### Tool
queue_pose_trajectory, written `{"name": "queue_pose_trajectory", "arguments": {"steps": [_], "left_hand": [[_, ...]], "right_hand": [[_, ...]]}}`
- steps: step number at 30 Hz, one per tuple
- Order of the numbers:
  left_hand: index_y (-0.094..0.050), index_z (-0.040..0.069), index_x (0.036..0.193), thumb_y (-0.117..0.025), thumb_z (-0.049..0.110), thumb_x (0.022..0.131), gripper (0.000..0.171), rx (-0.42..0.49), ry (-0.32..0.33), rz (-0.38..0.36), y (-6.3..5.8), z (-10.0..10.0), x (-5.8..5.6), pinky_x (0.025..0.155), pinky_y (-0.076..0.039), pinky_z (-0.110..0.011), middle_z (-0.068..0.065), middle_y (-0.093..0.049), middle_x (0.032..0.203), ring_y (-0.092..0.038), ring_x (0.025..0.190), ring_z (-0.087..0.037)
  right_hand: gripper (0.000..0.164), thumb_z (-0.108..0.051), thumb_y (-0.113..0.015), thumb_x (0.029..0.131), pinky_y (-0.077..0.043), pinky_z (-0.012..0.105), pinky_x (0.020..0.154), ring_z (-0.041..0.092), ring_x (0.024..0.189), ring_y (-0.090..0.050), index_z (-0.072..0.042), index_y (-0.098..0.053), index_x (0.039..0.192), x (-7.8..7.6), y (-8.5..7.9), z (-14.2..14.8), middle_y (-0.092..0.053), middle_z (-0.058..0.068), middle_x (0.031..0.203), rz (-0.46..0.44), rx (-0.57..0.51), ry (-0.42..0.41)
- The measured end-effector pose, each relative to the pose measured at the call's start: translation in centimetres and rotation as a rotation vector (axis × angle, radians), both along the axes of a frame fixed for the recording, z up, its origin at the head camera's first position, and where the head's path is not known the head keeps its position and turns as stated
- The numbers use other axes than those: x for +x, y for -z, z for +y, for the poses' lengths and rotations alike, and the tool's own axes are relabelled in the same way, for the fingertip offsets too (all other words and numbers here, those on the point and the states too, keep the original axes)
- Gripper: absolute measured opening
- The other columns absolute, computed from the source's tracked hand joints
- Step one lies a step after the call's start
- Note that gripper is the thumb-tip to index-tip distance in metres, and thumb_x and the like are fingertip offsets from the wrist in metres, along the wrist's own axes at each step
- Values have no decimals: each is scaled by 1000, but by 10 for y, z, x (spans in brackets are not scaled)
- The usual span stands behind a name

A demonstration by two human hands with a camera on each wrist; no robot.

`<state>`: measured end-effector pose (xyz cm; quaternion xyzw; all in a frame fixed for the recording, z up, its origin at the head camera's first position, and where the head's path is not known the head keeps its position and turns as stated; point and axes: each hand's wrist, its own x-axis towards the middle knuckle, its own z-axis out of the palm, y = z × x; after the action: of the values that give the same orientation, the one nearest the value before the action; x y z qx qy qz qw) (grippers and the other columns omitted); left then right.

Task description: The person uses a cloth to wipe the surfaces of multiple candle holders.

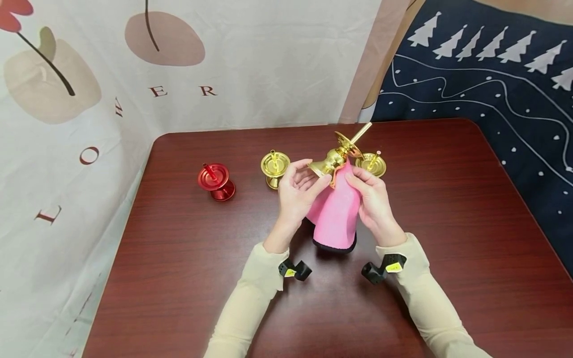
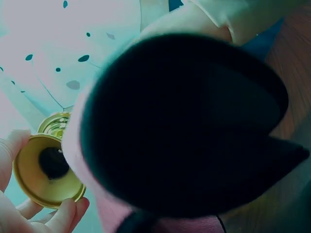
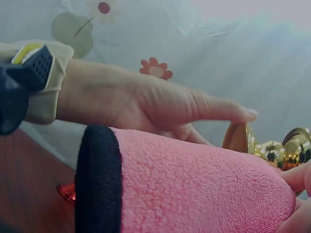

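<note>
Gripping a gold candlestick (image 1: 333, 160) in the left hand (image 1: 295, 195), clamped with curled fingers round the rim of its flared foot; probably held there to leave the stem within reach of cloth. Tilting it well off upright, spike toward about two o'clock, clear of the counter (image 1: 179, 278). Pinching a pink cloth (image 1: 335, 223) in the right hand (image 1: 371, 201), between thumb and fingers close against the candlestick, likely for control of the contact. Letting the loose end hang toward six o'clock. Standing upright on the counter: a red candlestick (image 1: 223, 191) at nine o'clock from the hands, a second gold candlestick (image 1: 273, 167) at ten, a third gold candlestick (image 1: 378, 165) at two, partly hidden; presumably spaced for elbow room. Noting gold: mirror-bright, metal-looking, rounded profile, hollow foot. Noting cloth: matte, fleecy nap, thick black edging.
</note>
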<state>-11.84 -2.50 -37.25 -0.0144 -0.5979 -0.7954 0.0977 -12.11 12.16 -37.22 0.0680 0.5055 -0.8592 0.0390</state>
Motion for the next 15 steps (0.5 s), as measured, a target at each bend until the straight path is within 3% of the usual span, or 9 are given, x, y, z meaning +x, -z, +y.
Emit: {"name": "queue_pose_trajectory", "arguments": {"steps": [5, 8, 15], "left_hand": [[-49, -12, 112, -70, -11, 71, 46, -17, -57, 11, 6, 0, -4, 85, -51, -35, -24, -63, 98, -62, 85, -13], [-49, -12, 111, -70, -11, 71, 45, 9, -65, -21, 10, -1, -6, 86, -50, -36, -22, -63, 97, -62, 86, -14], [-50, -11, 113, -69, -9, 72, 45, 60, -34, -72, 14, -1, -5, 89, -48, -35, -19, -65, 97, -63, 88, -15]], "right_hand": [[36, 8, -51, 90, -53, 23, 69, 9, 77, -67, -20, -74, 86, 6, -3, -1, -70, -1, 86, 37, 34, -60], [38, 9, -51, 89, -53, 23, 70, 10, 78, -67, -20, -74, 87, 9, -5, 0, -69, -2, 89, 69, 49, -65], [36, 7, -50, 89, -53, 22, 66, 9, 74, -66, -21, -73, 85, 10, -4, 1, -68, -2, 84, 27, 40, 15]]}}
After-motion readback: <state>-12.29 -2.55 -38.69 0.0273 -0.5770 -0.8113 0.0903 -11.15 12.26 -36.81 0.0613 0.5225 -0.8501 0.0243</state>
